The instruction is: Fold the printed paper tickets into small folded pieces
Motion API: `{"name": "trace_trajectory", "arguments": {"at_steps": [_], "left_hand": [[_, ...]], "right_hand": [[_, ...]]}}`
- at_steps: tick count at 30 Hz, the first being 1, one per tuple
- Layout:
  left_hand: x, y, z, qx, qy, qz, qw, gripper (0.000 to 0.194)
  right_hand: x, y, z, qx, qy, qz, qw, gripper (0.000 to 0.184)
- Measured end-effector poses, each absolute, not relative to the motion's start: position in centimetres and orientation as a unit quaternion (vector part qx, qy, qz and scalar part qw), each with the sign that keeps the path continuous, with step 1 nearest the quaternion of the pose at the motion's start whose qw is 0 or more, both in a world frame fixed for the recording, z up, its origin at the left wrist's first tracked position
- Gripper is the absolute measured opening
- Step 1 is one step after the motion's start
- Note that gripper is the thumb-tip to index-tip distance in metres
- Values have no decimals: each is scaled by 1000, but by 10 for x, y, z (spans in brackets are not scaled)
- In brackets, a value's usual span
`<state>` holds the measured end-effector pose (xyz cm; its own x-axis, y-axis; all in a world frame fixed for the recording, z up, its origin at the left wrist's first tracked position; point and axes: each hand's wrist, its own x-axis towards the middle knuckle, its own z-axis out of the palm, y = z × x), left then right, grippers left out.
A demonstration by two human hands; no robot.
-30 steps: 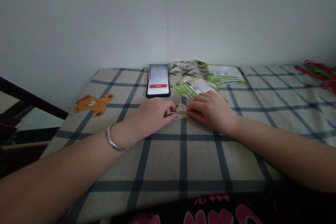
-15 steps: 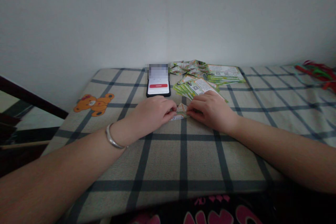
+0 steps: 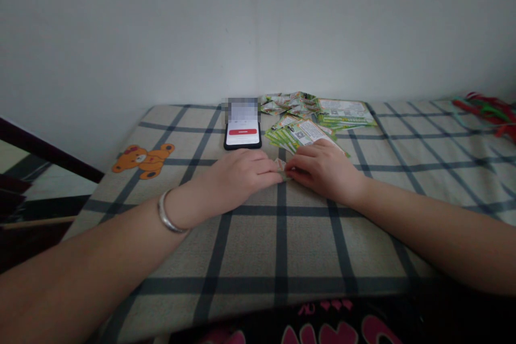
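A small folded paper card, white and green with print, lies on the checked tablecloth between my two hands, mostly covered by fingers. My left hand, with a silver bangle on its wrist, has its fingers stretched together over the card's left part, thumb close alongside. At the card's right end, my right hand keeps its fingertips curled and pinched on the paper. Just beyond the right hand, several flat green-and-white printed cards are fanned out. Folded pieces of similar paper are heaped behind them.
A phone with a lit screen lies beyond my left hand. More printed cards are stacked by the wall. An orange bear figure is at the table's left. Red and green items lie at the far right. The tablecloth reaches the near edge.
My left hand has slid right across the folded card, its fingers straightening and covering more of it. The right hand has barely shifted. Less of the card shows.
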<state>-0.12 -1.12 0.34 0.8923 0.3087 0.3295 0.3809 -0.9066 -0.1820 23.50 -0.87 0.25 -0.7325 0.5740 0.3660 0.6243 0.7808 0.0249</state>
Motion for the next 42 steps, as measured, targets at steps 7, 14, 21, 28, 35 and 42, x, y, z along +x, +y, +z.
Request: {"name": "trace_trajectory", "arguments": {"at_steps": [7, 14, 21, 28, 35, 42], "left_hand": [[-2, -13, 5, -966, -179, -143, 120, 23], [-1, -12, 5, -967, -167, -160, 109, 23], [-1, -13, 6, -967, -163, -137, 138, 23], [1, -16, 7, -966, -175, -111, 155, 21], [-1, -16, 10, -967, -171, -113, 150, 22], [-6, -14, 12, -970, -177, -93, 138, 24]], "right_hand": [[240, -8, 3, -275, -942, -58, 184, 18], [246, -3, 2, -196, -959, -38, 199, 19], [245, -3, 4, -169, -968, -60, 177, 21], [242, -6, 9, -166, -970, -92, 150, 17], [245, -3, 13, -160, -973, -97, 133, 16], [248, -4, 16, -164, -974, -91, 124, 18]]}}
